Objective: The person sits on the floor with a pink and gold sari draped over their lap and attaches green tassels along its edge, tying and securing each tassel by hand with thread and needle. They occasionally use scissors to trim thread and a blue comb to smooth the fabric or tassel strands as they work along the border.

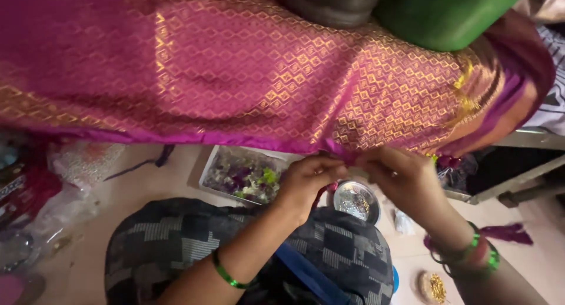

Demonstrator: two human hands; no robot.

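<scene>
Nearest the camera, the person's lap is covered by dark patterned cloth (176, 246), with a blue strap (309, 278) running across it. To the near right, a small dish of gold beads (434, 287) sits on the floor (147, 181). A green bangle circles the left wrist, and several green and pink bangles ring the right one.

Further out, the left hand (306, 181) and the right hand (397, 175) meet at the lower edge of the pink and gold brocade fabric (247, 75). The left fingers (329, 166) are pressed together, pinching the hem; the right fingers (368, 161) are likewise closed on the same edge, just beside the left ones. Below the hands lies a round steel bowl (356, 200) of small shiny pieces, and to its left a white tray (244, 174) holding mixed purple and green bits.

At the left, clear plastic bags (76, 163) lie on the floor. On the right, purple tassels (506, 233) rest near a metal frame.

Farthest off, the fabric drapes across the whole width, with a green roll (441, 13) lying on top at the far right.
</scene>
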